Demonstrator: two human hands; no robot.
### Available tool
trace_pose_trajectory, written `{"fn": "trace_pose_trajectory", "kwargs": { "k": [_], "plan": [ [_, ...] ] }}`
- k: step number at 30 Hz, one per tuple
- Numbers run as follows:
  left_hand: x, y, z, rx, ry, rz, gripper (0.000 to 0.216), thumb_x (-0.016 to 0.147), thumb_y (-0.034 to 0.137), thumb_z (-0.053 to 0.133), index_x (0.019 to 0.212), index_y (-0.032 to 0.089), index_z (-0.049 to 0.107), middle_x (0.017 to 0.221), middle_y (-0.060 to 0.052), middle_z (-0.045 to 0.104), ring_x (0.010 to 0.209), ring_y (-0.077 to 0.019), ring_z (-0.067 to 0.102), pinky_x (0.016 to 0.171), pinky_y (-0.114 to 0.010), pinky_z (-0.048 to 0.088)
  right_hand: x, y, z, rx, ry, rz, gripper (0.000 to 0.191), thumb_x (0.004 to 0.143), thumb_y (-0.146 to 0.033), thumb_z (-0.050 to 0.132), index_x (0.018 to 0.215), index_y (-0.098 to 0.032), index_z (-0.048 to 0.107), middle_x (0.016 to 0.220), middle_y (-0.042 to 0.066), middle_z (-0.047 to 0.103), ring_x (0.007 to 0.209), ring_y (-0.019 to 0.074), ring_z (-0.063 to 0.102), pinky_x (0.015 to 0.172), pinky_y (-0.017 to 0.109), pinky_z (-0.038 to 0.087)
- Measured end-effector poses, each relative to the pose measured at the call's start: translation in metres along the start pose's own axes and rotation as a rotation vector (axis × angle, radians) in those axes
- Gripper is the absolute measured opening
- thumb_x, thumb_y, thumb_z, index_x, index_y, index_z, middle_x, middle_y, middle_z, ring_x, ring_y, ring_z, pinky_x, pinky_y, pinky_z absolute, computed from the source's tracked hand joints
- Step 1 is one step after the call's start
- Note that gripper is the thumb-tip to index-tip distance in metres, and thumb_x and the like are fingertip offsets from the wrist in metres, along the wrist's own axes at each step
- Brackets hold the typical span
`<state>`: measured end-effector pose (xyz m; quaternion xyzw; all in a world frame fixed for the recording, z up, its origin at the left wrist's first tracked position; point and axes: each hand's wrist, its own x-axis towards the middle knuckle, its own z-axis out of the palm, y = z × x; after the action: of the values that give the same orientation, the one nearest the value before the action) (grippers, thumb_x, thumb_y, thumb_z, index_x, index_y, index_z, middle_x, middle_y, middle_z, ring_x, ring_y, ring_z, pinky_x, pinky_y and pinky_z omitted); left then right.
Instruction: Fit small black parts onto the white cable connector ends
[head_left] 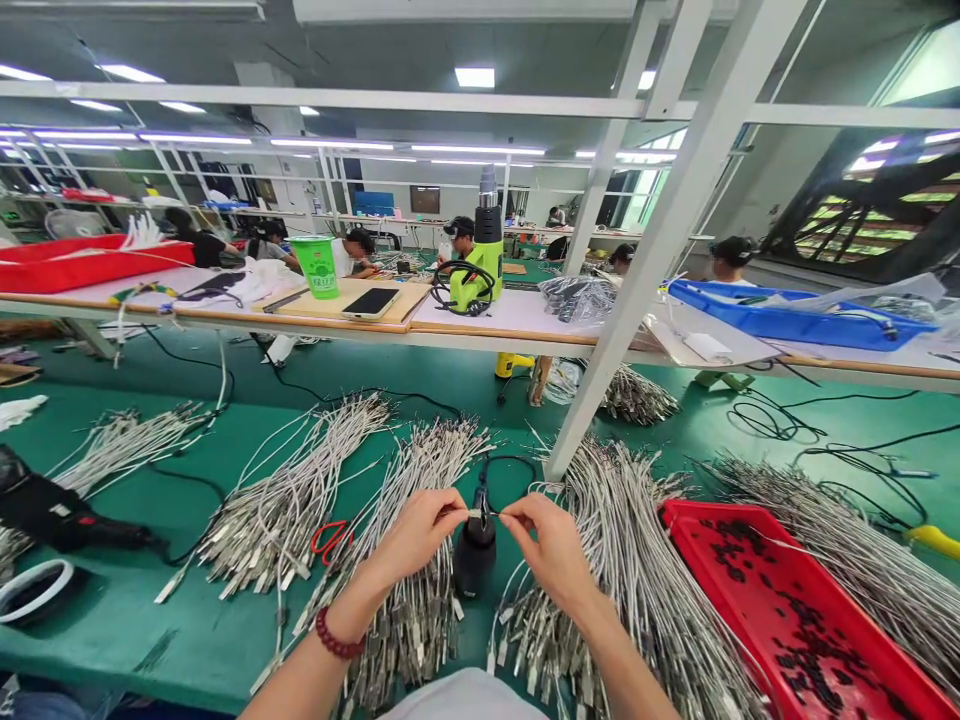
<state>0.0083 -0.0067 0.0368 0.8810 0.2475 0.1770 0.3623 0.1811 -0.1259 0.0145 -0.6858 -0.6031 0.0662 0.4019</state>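
Note:
My left hand [420,530] and my right hand [544,540] are both pinched on the ends of a short white cable piece [480,513], held level between them. It sits just above the nozzle of a black heat gun [475,550] standing upright on the green table [150,610]. Bundles of white cables with metal plugs [285,500] lie spread to both sides of my hands. A red bead bracelet is on my left wrist.
A red tray [787,610] with small black pieces sits at the right. Red scissors [330,538] lie left of my hands. A white slanted post [637,270] rises ahead. The shelf holds a green-yellow heat gun [480,262], a phone, a green cup and a blue tray [795,318]. Other people work beyond.

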Motion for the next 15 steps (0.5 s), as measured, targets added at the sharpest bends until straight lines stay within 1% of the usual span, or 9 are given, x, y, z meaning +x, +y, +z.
{"fn": "trace_pose_trajectory", "kwargs": {
  "k": [5, 10, 15],
  "plan": [
    [0.0026, 0.0006, 0.0019, -0.028, 0.023, -0.008, 0.024, 0.089, 0.032, 0.047, 0.075, 0.018, 0.061, 0.065, 0.003, 0.055, 0.060, -0.0124, 0.044, 0.057, -0.021, 0.030, 0.0011, 0.0009, 0.0003, 0.018, 0.016, -0.001, 0.014, 0.088, -0.019, 0.054, 0.080, -0.020, 0.065, 0.072, 0.003, 0.060, 0.069, 0.0187, 0.057, 0.059, 0.028, 0.044],
    [0.0052, -0.0031, 0.0029, -0.050, 0.021, 0.014, 0.019, 0.087, 0.028, 0.049, 0.075, 0.017, 0.059, 0.066, 0.004, 0.055, 0.060, -0.0116, 0.045, 0.057, -0.020, 0.031, 0.0006, 0.0037, 0.0034, 0.006, 0.017, 0.000, 0.012, 0.086, -0.015, 0.056, 0.078, -0.019, 0.064, 0.071, 0.002, 0.059, 0.069, 0.0185, 0.056, 0.059, 0.027, 0.042],
    [0.0053, -0.0022, -0.0004, 0.006, -0.003, 0.015, 0.027, 0.090, 0.032, 0.045, 0.073, 0.017, 0.060, 0.063, 0.003, 0.054, 0.060, -0.0122, 0.044, 0.057, -0.021, 0.030, -0.0003, 0.0078, 0.0071, -0.016, 0.000, 0.000, 0.014, 0.088, -0.017, 0.055, 0.078, -0.020, 0.064, 0.070, 0.002, 0.058, 0.068, 0.0185, 0.055, 0.059, 0.028, 0.041]
  ]
}}
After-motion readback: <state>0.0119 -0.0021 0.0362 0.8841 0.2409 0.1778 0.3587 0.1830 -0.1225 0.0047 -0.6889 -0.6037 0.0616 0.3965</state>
